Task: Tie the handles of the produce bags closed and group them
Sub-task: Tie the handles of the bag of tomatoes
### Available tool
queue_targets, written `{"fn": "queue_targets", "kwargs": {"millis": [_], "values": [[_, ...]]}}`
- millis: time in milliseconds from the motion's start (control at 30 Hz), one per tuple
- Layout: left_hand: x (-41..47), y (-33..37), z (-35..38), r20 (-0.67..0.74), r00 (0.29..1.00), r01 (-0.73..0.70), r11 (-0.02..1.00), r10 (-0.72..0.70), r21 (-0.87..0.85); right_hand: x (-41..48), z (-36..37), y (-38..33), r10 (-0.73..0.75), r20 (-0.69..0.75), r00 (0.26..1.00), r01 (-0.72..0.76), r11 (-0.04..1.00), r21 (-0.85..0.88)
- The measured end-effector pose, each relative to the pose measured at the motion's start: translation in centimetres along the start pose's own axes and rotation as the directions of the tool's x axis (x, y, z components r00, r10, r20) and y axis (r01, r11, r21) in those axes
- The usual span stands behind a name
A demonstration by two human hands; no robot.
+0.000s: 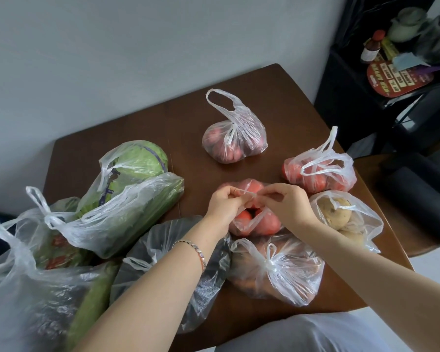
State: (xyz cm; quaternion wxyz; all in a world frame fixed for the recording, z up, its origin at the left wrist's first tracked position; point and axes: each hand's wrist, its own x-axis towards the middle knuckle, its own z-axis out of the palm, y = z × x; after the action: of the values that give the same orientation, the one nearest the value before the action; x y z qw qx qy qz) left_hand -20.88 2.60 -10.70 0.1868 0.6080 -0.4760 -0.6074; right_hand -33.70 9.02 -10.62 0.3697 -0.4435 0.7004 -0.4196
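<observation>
A clear bag of tomatoes [254,224] lies in the middle of the brown table [277,97]. My left hand [225,204] and my right hand [285,201] each pinch one of its thin handles [248,193] just above the bag, the strands crossing between my fingers. A knotted bag of brownish produce [274,270] lies in front of it. To the right sit a bag of potatoes [341,214] and another bag of tomatoes [318,171], their handles loose. At the back stands a bag of red fruit [233,138] with a twisted neck.
On the left lie a bag with a cabbage [135,163], a bag of long green vegetables [127,214], a grey bag [163,255] and more bags at the table's edge [23,288]. A dark shelf with a bottle [371,47] stands at the right.
</observation>
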Motion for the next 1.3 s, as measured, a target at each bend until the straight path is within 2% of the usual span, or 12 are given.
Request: {"fn": "queue_targets", "kwargs": {"millis": [267, 400, 567, 667, 800, 900, 1000, 1067, 1167, 1233, 1300], "values": [[0.3, -0.2, -0.3, -0.012, 0.992, -0.119, 0.984, 0.122, 0.136, 0.2, 0.6, 0.3, -0.005, 0.156, 0.988, 0.042, 0.971, -0.235], [0.2, 0.1, -0.1, -0.041, 0.972, -0.213, 0.947, 0.23, 0.24, 0.3, 0.8, 0.1, 0.051, 0.248, 0.967, 0.016, 0.965, -0.261], [0.5, 0.3, 0.2, 0.006, 0.953, -0.279, 0.871, 0.303, 0.404, 0.4, 0.1, -0.3, 0.115, 0.253, 0.961, -0.082, 0.987, -0.14], [0.7, 0.3, 0.5, 0.056, 0.955, -0.289, 0.871, 0.291, 0.397, 0.3, -0.1, -0.1, 0.215, 0.225, 0.95, -0.219, 0.976, -0.007], [0.7, 0.2, 1.0, 0.095, 0.949, -0.314, 0.864, 0.301, 0.394, 0.2, -0.4, -0.2, 0.293, 0.264, 0.919, -0.334, 0.934, 0.126], [0.7, 0.3, 1.3, 0.113, 0.937, -0.346, 0.833, 0.33, 0.432, 0.1, -0.6, -0.2, 0.309, 0.301, 0.902, -0.374, 0.908, 0.188], [0.7, 0.4, 1.6, 0.11, 0.929, -0.361, 0.809, 0.352, 0.464, 0.0, -0.5, -0.1, 0.321, 0.272, 0.907, -0.384, 0.897, 0.221], [0.6, 0.5, 1.8, 0.093, 0.926, -0.365, 0.8, 0.366, 0.477, -0.1, -0.1, 0.3, 0.323, 0.191, 0.927, -0.361, 0.906, 0.221], [0.6, 0.5, 1.9, 0.044, 0.935, -0.33, 0.82, 0.351, 0.467, -0.4, 0.4, 1.0, 0.258, 0.012, 0.966, -0.258, 0.959, 0.115], [0.7, 0.4, 1.7, 0.021, 0.962, -0.25, 0.85, 0.271, 0.463, -0.5, 0.5, 1.4, 0.145, -0.05, 0.988, -0.142, 0.988, 0.056], [0.7, 0.4, 1.5, 0.01, 0.981, -0.179, 0.871, 0.196, 0.458, -0.7, 0.6, 1.9, -0.041, -0.033, 0.999, 0.038, 0.997, -0.074]]}}
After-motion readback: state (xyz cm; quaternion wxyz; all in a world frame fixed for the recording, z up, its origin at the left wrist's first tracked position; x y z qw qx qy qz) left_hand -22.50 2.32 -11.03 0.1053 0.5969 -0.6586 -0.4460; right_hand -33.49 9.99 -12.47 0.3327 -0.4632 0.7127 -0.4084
